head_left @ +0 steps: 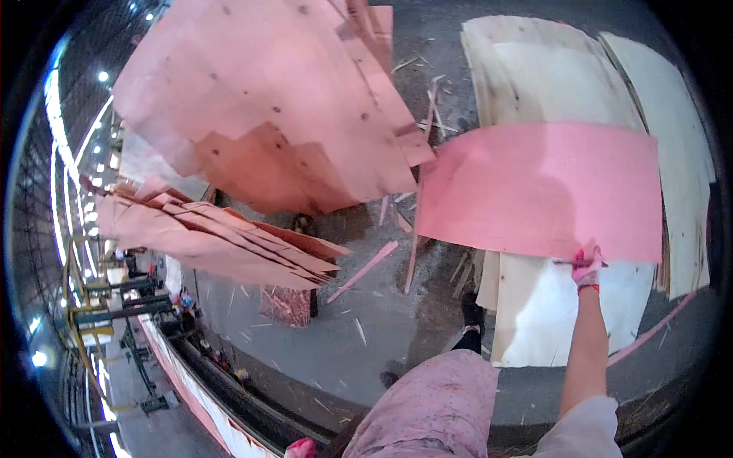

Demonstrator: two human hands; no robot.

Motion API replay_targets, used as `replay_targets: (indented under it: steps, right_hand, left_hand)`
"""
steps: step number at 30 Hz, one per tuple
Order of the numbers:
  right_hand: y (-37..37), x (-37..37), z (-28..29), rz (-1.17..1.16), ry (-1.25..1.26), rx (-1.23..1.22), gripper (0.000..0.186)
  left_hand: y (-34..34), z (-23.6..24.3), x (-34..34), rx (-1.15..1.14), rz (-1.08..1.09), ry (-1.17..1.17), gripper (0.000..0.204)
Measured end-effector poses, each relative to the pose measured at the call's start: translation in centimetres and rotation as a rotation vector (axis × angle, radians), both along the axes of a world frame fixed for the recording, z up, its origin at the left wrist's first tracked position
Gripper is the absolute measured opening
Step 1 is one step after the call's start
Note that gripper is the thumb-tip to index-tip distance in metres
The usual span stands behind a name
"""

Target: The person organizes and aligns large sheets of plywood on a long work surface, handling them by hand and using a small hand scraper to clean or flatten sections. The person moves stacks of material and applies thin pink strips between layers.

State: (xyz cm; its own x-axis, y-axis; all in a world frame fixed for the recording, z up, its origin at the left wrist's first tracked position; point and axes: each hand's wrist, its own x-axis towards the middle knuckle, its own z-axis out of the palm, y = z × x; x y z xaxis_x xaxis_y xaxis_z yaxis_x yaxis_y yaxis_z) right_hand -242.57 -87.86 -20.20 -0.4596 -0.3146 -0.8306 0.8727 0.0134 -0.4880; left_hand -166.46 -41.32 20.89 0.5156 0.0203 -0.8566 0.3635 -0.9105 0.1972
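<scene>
Pink sheet (519, 195), thin and broad, lies across a stack of pale sheets (557, 72), right of centre; pale sheets show beyond it and on its near side. Right hand (587, 269) at its near edge, fingers closed on a thin dark stick (563, 263). Left hand (301, 448) barely in view at lower edge, pink; cannot tell if open or closed. Second pale stack (676, 137) just beside, to the right. Left: large pile of pink sheets (259, 84), lower layered stack (214, 240) nearer. Grey floor (336, 343) with scattered scraps; dark shoe (472, 311) near the pale sheets.
</scene>
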Motion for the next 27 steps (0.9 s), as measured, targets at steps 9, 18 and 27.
replay_targets:
  steps: [9, 18, 27]
  right_hand:
    - [-1.4, 13.9, 19.4, 0.319, 0.816, -0.099, 0.020]
    - [0.1, 32.6, 28.4, 1.406, 2.041, -0.098, 0.033]
    - [1.5, 34.5, 39.5, 1.273, 2.128, -0.424, 0.043]
  left_hand:
    - [-24.9, -4.3, -13.4, -0.640, -0.394, -0.004, 0.057]
    - [-47.4, 12.7, -34.1, -1.494, -1.415, -0.581, 0.084]
    - [-46.0, 10.3, -22.7, -1.319, -1.022, -0.676, 0.023]
